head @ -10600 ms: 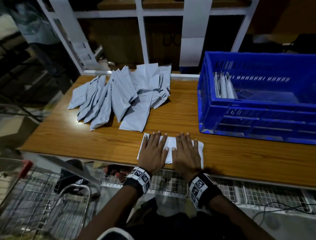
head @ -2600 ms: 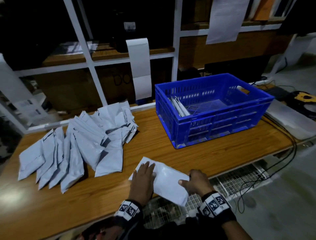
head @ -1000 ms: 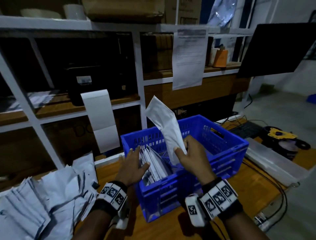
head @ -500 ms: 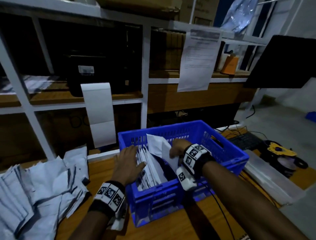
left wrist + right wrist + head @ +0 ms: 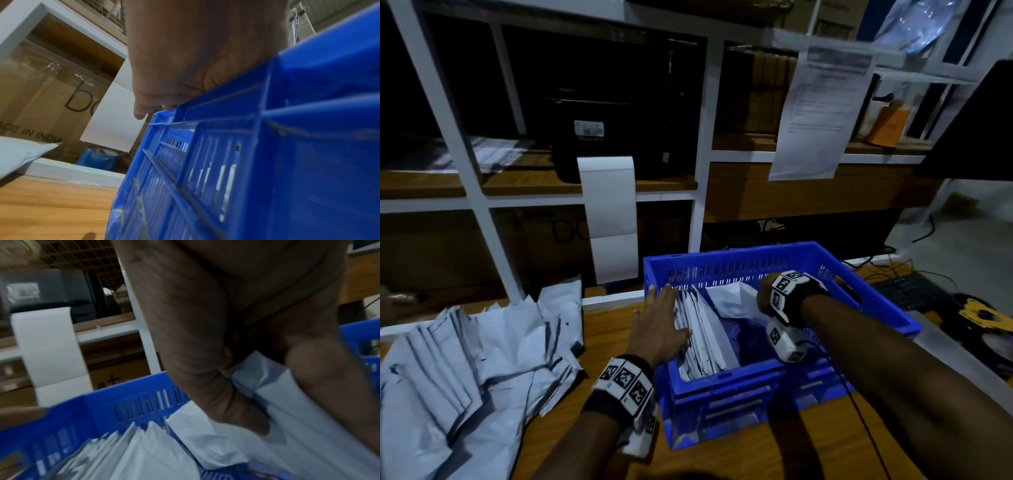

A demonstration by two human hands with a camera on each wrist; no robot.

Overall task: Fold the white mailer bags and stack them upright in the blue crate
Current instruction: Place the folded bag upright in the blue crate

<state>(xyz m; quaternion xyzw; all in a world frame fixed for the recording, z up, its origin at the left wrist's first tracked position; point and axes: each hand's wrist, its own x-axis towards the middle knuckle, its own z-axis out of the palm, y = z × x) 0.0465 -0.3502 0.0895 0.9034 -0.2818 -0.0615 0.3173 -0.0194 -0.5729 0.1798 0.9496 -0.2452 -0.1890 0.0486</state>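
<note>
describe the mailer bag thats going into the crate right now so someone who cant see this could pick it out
Find the blue crate on the wooden table. A row of folded bags stands along its left wall, steadied by the left hand. The folded mailer bag is the one just right of that row, the only bag the right hand grips.

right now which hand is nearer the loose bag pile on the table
Left. The left hand rests on the crate's left wall, on the side facing the pile. The right hand is inside the crate, holding a bag.
</note>
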